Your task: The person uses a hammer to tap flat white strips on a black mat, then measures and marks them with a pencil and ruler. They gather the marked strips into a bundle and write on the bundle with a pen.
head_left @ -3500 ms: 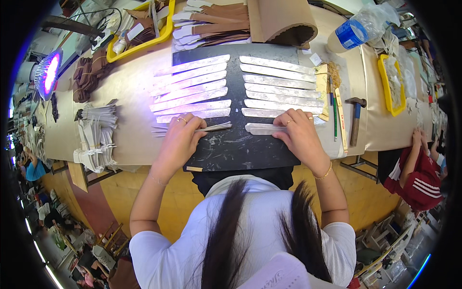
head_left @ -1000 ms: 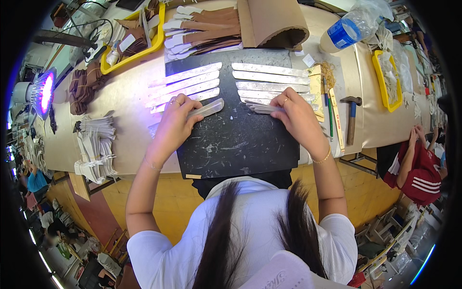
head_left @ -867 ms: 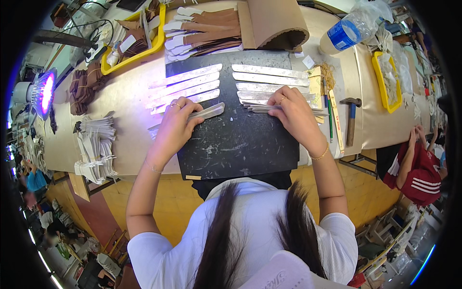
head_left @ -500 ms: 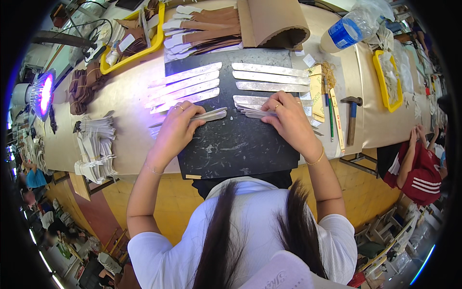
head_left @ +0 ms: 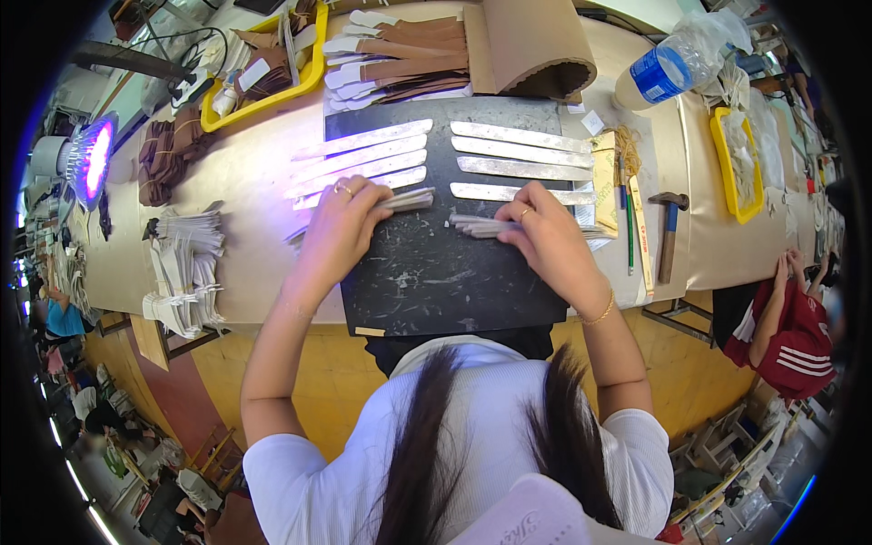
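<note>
A bundle of thin, pale flat strips (head_left: 411, 200) is in my left hand (head_left: 345, 222), whose thumb and fingers are closed around it over the dark mat (head_left: 445, 282). My right hand (head_left: 549, 238) pinches a similar bundle of strips (head_left: 474, 226). Beyond the hands, silvery-white strips lie side by side in two columns, a left column (head_left: 381, 147) and a right column (head_left: 522, 151). The nearest strip of the left column (head_left: 409, 177) is close to my left fingers. My right fingertips are beside the nearest right strip (head_left: 486, 191), partly overlapping it in view.
Brown and white strips (head_left: 409, 50) and a cardboard roll (head_left: 536, 45) lie beyond the mat. A hammer (head_left: 668, 238), pencils (head_left: 629, 227) and a bottle (head_left: 652, 77) are at right. White bundles (head_left: 186, 268) and a lit lamp (head_left: 89, 162) are at left.
The right bundle has come nearer to me, leaving the nearest right strip more exposed. My left hand's bundle has shifted slightly away from me. The whole view has shifted a little.
</note>
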{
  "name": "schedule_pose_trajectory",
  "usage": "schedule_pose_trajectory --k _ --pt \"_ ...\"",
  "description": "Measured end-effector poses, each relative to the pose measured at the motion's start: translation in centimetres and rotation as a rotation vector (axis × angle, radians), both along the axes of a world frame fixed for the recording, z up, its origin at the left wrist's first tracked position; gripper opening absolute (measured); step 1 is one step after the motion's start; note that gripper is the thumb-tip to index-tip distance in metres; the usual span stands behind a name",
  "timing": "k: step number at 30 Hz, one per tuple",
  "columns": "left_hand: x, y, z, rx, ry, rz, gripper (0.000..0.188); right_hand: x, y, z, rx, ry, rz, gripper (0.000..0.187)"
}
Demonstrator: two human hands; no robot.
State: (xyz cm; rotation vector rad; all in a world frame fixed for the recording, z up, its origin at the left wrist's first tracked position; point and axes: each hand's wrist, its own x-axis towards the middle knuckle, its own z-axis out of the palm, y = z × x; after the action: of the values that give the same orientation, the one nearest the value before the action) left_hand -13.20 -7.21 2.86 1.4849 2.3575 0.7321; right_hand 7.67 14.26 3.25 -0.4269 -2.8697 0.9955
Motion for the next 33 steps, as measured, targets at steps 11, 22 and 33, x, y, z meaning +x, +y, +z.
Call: schedule_pose_trajectory --k 11,22,33 --pt "-1.4 1.2 0.2 -0.136 -0.100 0.055 0.023 -1.5 1.8 -0.4 0.199 0.097 0.023 0.021" --pt "-2.8 2.2 -0.2 -0.086 0.001 0.037 0.026 -3.1 4.9 -0.3 0.104 0.080 0.046 0.026" --pt "-2.5 2.1 -0.3 -0.119 -0.142 0.065 0.029 -3.3 5.2 -0.3 -0.002 0.017 0.058 0.025"
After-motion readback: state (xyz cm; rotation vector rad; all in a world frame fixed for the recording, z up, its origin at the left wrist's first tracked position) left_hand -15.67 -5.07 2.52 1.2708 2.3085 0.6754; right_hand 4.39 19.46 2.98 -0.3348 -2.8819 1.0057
